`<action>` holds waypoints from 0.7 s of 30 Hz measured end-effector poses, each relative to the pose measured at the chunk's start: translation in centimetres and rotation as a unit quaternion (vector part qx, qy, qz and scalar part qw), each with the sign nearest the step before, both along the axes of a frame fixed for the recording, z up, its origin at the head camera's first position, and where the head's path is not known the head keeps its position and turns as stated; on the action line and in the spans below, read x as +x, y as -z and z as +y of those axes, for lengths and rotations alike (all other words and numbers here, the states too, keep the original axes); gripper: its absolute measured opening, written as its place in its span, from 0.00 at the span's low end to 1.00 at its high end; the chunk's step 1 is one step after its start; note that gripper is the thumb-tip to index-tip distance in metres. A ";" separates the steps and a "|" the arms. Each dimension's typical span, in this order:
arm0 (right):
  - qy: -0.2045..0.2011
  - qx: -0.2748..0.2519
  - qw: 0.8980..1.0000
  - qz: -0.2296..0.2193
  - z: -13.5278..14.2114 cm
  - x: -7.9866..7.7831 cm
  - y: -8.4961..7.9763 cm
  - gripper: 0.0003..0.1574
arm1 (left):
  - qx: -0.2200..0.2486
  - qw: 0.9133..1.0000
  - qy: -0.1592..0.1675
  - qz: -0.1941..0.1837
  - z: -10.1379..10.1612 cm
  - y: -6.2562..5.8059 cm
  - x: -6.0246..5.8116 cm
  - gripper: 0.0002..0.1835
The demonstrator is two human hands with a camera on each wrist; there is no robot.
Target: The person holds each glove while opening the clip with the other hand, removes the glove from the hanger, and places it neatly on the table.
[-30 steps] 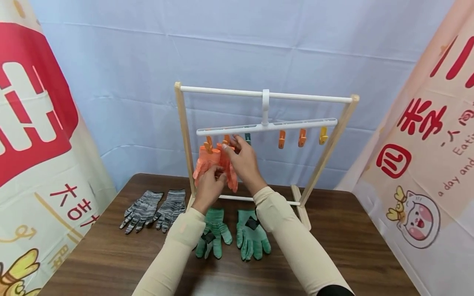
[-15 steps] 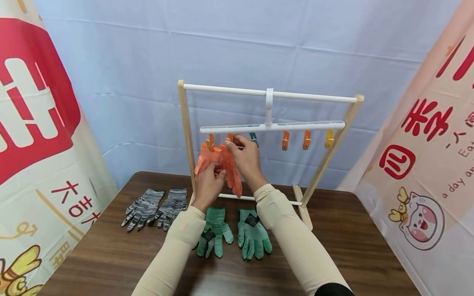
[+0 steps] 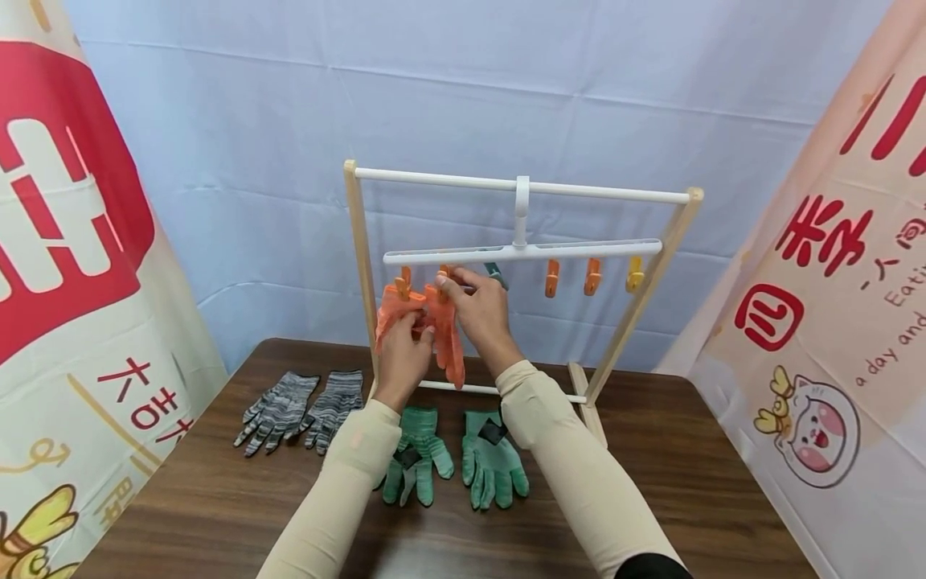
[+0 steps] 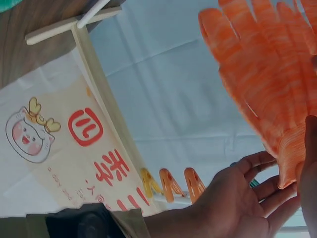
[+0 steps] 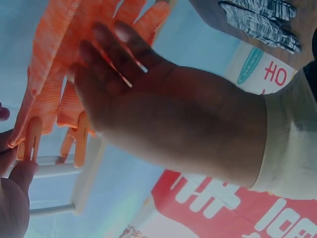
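Note:
Two orange knit gloves hang cuff-up under the left end of a white hanger point(image 3: 470, 255). My right hand point(image 3: 481, 310) pinches an orange clothespin point(image 5: 33, 136) at the cuff of the right-hand glove point(image 3: 450, 346); this glove's fingers dangle down. Lower and to the left, my left hand point(image 3: 405, 354) touches the orange gloves, its fingers extended and apart in the right wrist view. The other orange glove point(image 3: 394, 310) is held by its own orange clothespin point(image 3: 403, 283). My left hand partly covers it. In the left wrist view, my right hand's fingertips meet the cuff.
A wooden stand point(image 3: 354, 241) with a white rod carries the hanger. A dark green clothespin point(image 3: 495, 275), two orange ones and a yellow clothespin point(image 3: 634, 275) hang farther right. Grey striped gloves point(image 3: 278, 412) and green gloves point(image 3: 494, 458) lie on the brown table point(image 3: 615, 498).
My left hand has shifted slightly left and up, its thumb and fingers spreading apart. The green clothespin has tilted beside my right hand. My right hand stays at the second orange clothespin.

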State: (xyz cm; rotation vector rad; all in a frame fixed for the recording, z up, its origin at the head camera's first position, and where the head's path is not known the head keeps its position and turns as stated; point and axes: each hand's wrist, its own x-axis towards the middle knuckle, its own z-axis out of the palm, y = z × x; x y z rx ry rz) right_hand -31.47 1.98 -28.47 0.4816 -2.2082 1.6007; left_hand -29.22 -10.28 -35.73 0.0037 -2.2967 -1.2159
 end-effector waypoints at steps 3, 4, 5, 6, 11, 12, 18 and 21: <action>0.000 0.002 1.000 -0.003 0.0 0.0 0.0 0.23 | 0.015 1.000 -0.004 0.002 0.0 -0.4 -0.2 0.15; 0.000 0.003 1.000 -0.002 0.1 0.0 0.0 0.23 | 0.025 1.000 -0.001 0.005 0.0 -0.5 -0.2 0.14; 0.000 0.004 1.000 -0.001 0.1 0.1 0.0 0.23 | 0.038 0.999 0.004 0.007 0.0 -0.7 -0.3 0.13; 0.001 0.006 1.000 -0.001 0.1 0.1 0.0 0.23 | 0.052 0.999 0.008 0.007 0.0 -0.8 -0.3 0.13; 0.002 0.012 1.000 -0.003 0.2 0.2 0.1 0.23 | 0.107 0.994 0.018 -0.006 0.1 -1.4 -0.3 0.10; 0.001 0.013 1.000 -0.004 0.2 0.2 0.1 0.23 | 0.111 0.994 0.016 -0.013 0.1 -1.4 -0.2 0.09; -0.001 0.009 1.000 0.000 0.3 0.2 0.0 0.23 | 0.148 0.988 0.027 -0.045 0.3 -1.7 0.0 0.09; -0.003 0.005 1.000 0.004 0.2 0.2 0.0 0.22 | 0.168 0.984 0.033 -0.048 0.4 -1.7 0.1 0.08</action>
